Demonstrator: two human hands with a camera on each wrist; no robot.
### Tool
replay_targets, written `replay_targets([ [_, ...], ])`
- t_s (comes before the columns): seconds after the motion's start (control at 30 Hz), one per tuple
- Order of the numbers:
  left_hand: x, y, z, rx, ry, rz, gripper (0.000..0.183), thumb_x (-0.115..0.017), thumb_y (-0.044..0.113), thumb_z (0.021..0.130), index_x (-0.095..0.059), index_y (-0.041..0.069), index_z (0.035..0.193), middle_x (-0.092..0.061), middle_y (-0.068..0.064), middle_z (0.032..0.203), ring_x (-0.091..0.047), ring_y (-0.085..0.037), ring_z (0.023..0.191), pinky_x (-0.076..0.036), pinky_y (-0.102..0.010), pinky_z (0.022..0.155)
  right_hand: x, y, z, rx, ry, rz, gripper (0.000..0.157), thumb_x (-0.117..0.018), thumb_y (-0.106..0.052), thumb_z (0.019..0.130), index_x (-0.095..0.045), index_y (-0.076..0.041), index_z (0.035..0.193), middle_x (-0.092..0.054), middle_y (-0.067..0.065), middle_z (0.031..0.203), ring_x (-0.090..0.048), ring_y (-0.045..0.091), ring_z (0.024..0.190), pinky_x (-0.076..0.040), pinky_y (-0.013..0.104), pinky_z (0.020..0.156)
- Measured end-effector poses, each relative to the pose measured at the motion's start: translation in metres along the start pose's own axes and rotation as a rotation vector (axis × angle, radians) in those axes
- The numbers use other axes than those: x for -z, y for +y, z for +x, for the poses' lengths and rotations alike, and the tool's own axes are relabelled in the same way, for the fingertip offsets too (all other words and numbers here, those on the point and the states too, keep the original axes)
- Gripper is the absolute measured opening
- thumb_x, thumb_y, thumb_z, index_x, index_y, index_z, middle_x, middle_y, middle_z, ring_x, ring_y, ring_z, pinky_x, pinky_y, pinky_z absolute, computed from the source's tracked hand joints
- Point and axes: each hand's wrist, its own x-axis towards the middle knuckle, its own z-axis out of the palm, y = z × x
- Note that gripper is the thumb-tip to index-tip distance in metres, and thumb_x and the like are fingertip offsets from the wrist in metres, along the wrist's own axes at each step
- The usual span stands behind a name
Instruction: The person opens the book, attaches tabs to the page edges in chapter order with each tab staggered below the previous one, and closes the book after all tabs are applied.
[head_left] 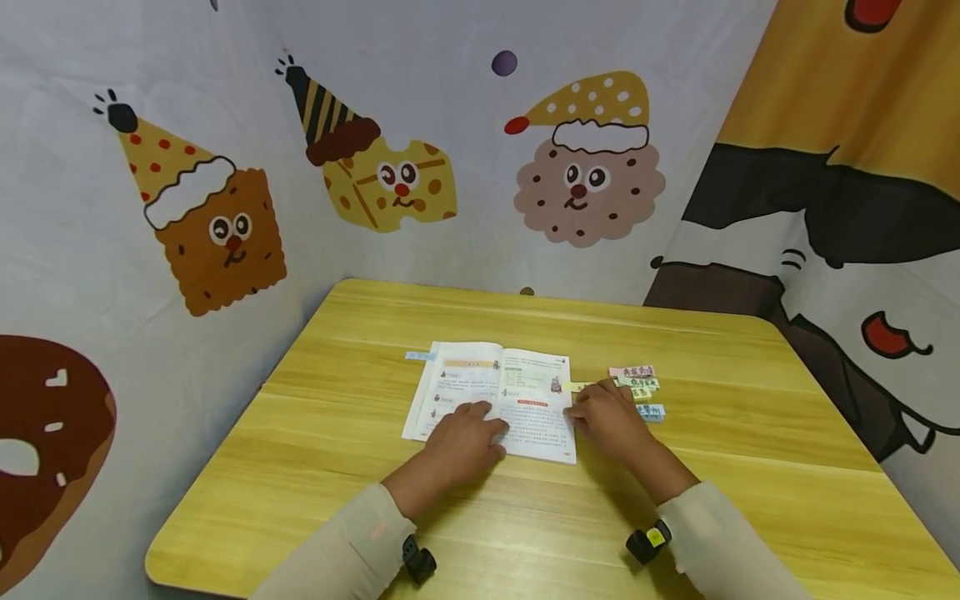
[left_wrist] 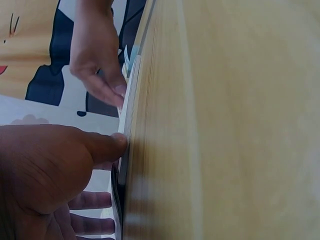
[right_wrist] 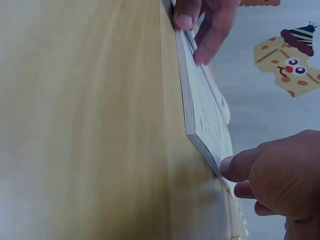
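An open book [head_left: 536, 429] with printed pages lies on the table. My left hand [head_left: 463, 437] rests on its lower middle, fingers spread; in the left wrist view its thumb [left_wrist: 107, 146] lies at the book's near edge. At the right page edge is my right hand [head_left: 611, 417], its thumb [right_wrist: 237, 165] touching the page margin in the right wrist view. A yellow paper tab [head_left: 579, 387] sticks out from that edge, partly covered by the right hand. I cannot tell whether the right fingers pinch the page or tab.
Beyond the right hand lie a pink tab [head_left: 632, 372], a green tab [head_left: 647, 383] and a blue tab [head_left: 651, 412], all with writing. Another blue tab [head_left: 418, 356] juts from the book's left side. Cartoon-printed cloth [head_left: 480, 258] surrounds the wooden table [head_left: 300, 483].
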Motion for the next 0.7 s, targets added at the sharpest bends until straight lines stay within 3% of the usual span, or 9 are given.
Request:
replay_targets([
  [0.23,-0.002,0.000,0.002,0.017,-0.012,0.026,0.040,-0.066,0.044,0.085,-0.064,0.025,0.120,-0.051,-0.010,0.130,-0.048,-0.032,0.117,-0.044,-0.044,0.086,0.010,-0.002,-0.022,0.001,0.028,0.071,0.015,-0.077,-0.015,0.078,-0.077,-0.019,0.093,-0.066,-0.004,0.092,-0.057,0.021,0.090,-0.039,0.042,0.080],
  [0.37,-0.002,0.000,0.002,0.022,-0.009,0.031,0.039,-0.066,0.043,0.085,-0.064,0.025,0.120,-0.051,-0.010,0.131,-0.047,-0.032,0.117,-0.044,-0.045,0.086,0.018,-0.007,-0.031,-0.062,-0.055,0.135,0.009,-0.075,-0.014,0.080,-0.075,-0.016,0.089,-0.067,-0.007,0.085,-0.060,0.014,0.080,-0.048,0.035,0.076],
  [0.47,-0.001,0.001,0.002,0.025,-0.011,0.029,0.039,-0.065,0.043,0.086,-0.064,0.025,0.120,-0.051,-0.010,0.131,-0.047,-0.032,0.118,-0.044,-0.045,0.086,0.023,-0.011,-0.038,-0.122,-0.134,0.190,0.006,-0.073,-0.014,0.081,-0.074,-0.017,0.087,-0.064,-0.011,0.081,-0.057,0.008,0.075,-0.048,0.029,0.067],
  [0.7,0.001,0.003,0.002,0.033,-0.028,0.008,0.037,-0.064,0.041,0.087,-0.064,0.025,0.121,-0.051,-0.009,0.132,-0.047,-0.033,0.119,-0.044,-0.046,0.088,0.023,-0.019,-0.053,-0.164,-0.164,0.257,0.004,-0.072,-0.019,0.083,-0.073,-0.018,0.086,-0.060,-0.017,0.081,-0.056,0.008,0.081,-0.047,0.031,0.070],
])
